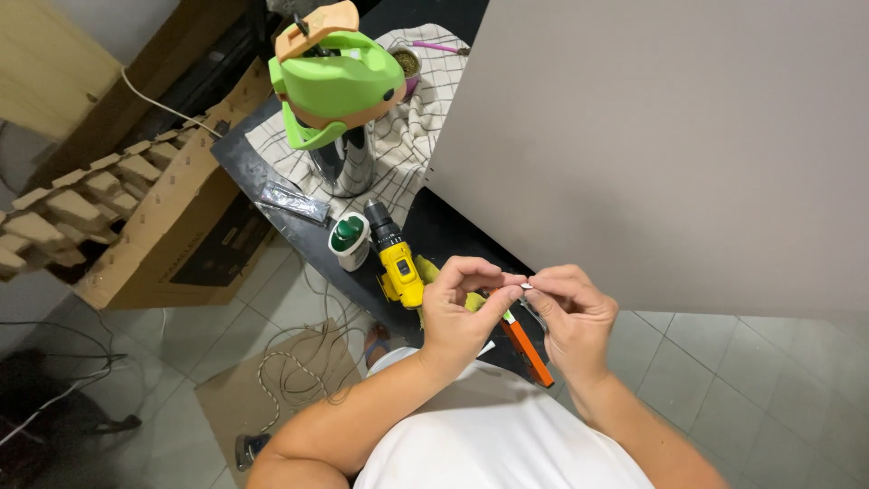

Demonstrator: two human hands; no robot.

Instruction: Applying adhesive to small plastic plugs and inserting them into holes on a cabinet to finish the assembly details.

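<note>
Left hand: the left hand [457, 308] is held up over the edge of the black table [444, 231], fingers curled in, thumb and forefinger pinched together on a tiny white piece [526, 286]
Right hand: the right hand [570, 312] meets it, fingertips pressed on the same white piece from the other side; what the piece is cannot be told, it is too small
Grey board: a large grey board [661, 145] covers the right side of the table
Cardboard box: a cardboard box [172, 226] stands on the tiled floor at the left
Green jug: a green and tan plastic jug [337, 81] sits on a shiny metal base [348, 163] on a checked cloth [403, 154]
Drill: a yellow drill [396, 258] lies just left of the hands
Orange tool: an orange tool [528, 351] lies under the hands
Tub: a white tub with a green lid [348, 240] stands beside the drill
Cup: a small cup [406, 63] at the far end holds something greenish-brown
</note>
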